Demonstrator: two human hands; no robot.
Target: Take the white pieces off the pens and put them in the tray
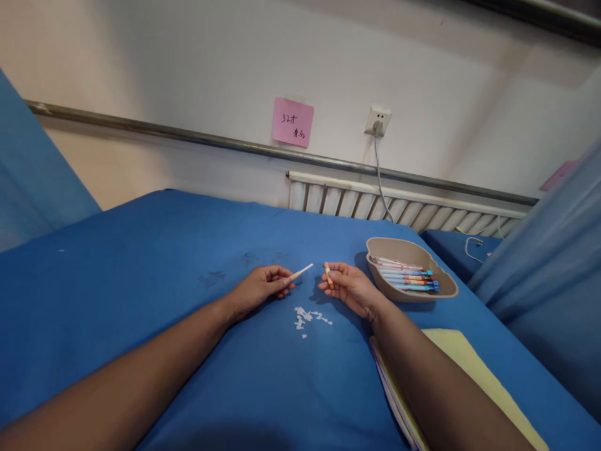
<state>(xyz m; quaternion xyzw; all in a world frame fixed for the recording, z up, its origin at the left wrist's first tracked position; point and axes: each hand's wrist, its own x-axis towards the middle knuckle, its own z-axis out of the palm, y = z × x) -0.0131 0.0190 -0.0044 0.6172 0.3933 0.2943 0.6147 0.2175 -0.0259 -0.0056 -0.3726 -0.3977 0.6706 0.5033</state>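
Note:
My left hand pinches a slim pen piece, pale orange near the fingers with a white end that points up and to the right. Across a small gap, my right hand grips a short orange-and-white pen cap between thumb and fingers. The two pieces are apart. Below and between the hands, several small white bits lie scattered on the blue sheet. My fingers partly hide both held pieces.
A beige tray with several pens stands right of my right hand. Under my right forearm lies a yellow pad or folder. Beyond the bed's far edge are a radiator and a plugged-in cable. Blue curtains hang at both sides.

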